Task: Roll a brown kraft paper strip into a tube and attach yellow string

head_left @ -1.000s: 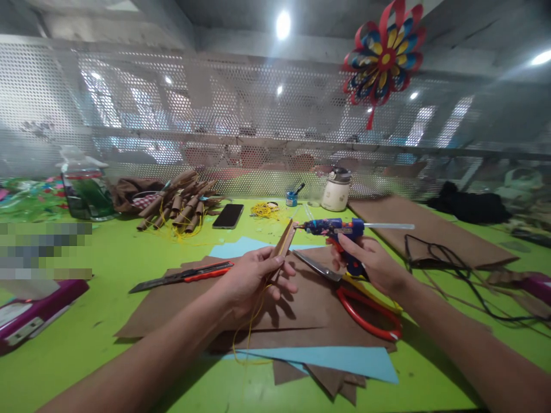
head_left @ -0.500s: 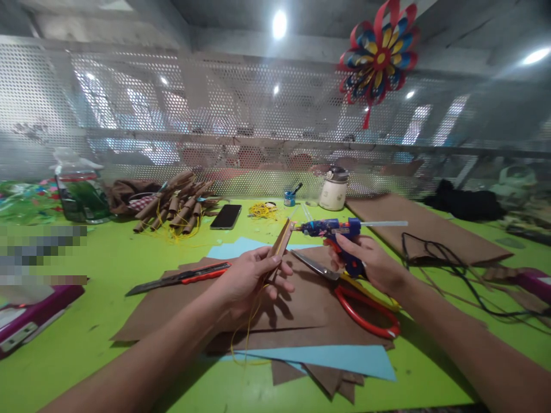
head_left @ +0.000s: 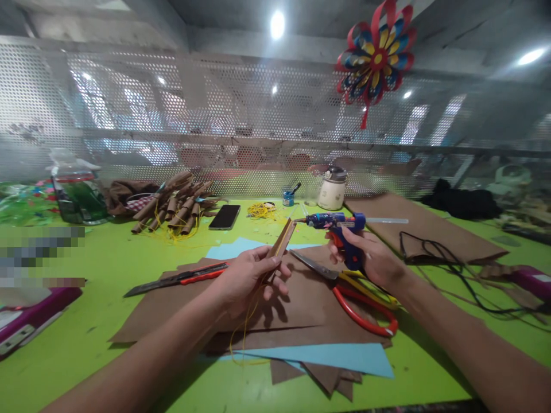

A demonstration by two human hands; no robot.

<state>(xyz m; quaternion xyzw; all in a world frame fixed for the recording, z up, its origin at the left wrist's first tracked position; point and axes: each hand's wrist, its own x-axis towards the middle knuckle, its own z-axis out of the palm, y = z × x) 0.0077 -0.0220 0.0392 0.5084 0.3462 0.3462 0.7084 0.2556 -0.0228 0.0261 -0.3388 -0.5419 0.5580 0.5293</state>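
Between the thumb and fingers of my left hand (head_left: 253, 275) is a folded strip of brown paper (head_left: 283, 240), tilted upward, with yellow string (head_left: 246, 327) trailing below it. My right hand (head_left: 370, 252) grips a dark blue glue gun (head_left: 336, 221), a clear glue stick (head_left: 387, 221) poking out of its back. The gun's nozzle is at the upper end of the strip; whether it touches cannot be told. Under both hands lie brown paper sheets (head_left: 301, 304). Scissors with red and yellow handles (head_left: 361, 315) rest below the gun, and a red-and-black utility knife (head_left: 181, 278) lies left.
Rolled brown paper tubes (head_left: 176, 209), a phone (head_left: 224, 217), yellow string (head_left: 262, 210), a small blue jar (head_left: 288, 198) and a cream flask (head_left: 331, 191) stand or lie farther back. A black cord (head_left: 456, 281) loops at right. Purple power strip (head_left: 38, 315) at left.
The glue gun and my right hand have shifted slightly right, and the nozzle has drawn back a little across the strip's end. My left hand keeps its hold on the strip.
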